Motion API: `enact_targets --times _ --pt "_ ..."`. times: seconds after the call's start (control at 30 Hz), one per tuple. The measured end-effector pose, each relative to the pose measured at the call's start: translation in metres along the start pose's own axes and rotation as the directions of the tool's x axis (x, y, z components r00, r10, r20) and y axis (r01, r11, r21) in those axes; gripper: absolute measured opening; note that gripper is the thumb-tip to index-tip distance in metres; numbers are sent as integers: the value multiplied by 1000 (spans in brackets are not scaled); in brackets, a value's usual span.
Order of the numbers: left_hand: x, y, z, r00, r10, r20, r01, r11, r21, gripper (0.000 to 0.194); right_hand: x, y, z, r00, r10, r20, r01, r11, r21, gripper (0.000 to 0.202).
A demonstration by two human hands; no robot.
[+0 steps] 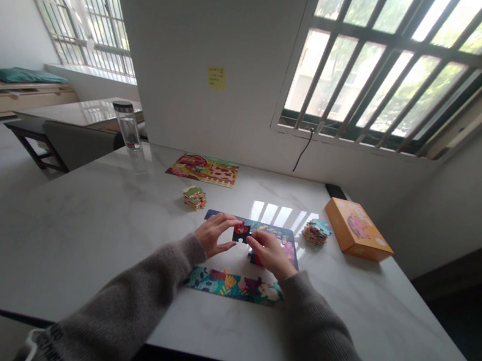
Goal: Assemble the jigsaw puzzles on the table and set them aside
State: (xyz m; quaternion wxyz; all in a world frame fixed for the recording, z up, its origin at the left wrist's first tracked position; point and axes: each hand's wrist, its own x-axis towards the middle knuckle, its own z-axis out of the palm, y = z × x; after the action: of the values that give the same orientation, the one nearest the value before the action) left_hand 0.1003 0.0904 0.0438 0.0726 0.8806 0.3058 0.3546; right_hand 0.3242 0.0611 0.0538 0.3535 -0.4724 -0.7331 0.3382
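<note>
Right hand (272, 252): fingers pinch the puzzle piece (240, 231).
Left hand (215, 233): fingers curve about it; whether they grip, I cannot tell.
Puzzle piece: nine o'clock from right fingers, three from left.

- I see a glossy, smooth table (124, 259), its pale marble-like finish mirroring the window (376, 74) towards the far edge.
- Near the far left corner I get a clear, shiny bottle (126, 126); glass or plastic, I can't tell.
- By the far right corner, a smooth cardboard box (358, 229).
- Mid-surface, a printed card jigsaw piece (241, 234).
- Matt, ribbed knit sleeves (140, 287) cross the near edge.
</note>
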Motion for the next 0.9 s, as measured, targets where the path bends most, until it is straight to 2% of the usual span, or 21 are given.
enact_targets --times 0.13,0.27,0.37,0.43,0.57,0.7,0.9 --pt "-2 -15 -13 1000 7 15 -7 1000 -11 40 -1 -1 2 997 -31 -66 26 997 -75 32" --pt "-17 -49 -35 999 -41 16 42 996 -83 29 -2 1 1 985 -50 -168 21 985 -171 25" --pt "-32 -73 -44 992 -105 75 113 986 -121 25 -2 3 0 982 -62 -177 28 982 -186 22" --pt "-40 -82 -44 981 -150 125 169 974 -154 23 -3 3 0 984 -69 -167 37 981 -189 20" --pt "-44 -85 -39 959 -222 178 244 963 -117 22 -4 1 2 988 -80 -133 55 982 -182 19" --pt "-42 -82 -37 953 -263 152 271 962 -37 22 -5 -2 2 989 -91 -121 68 982 -178 18" --pt "-42 -80 -35 952 -277 130 280 960 -5 23 -6 -4 3 987 -104 -122 81 980 -184 18"
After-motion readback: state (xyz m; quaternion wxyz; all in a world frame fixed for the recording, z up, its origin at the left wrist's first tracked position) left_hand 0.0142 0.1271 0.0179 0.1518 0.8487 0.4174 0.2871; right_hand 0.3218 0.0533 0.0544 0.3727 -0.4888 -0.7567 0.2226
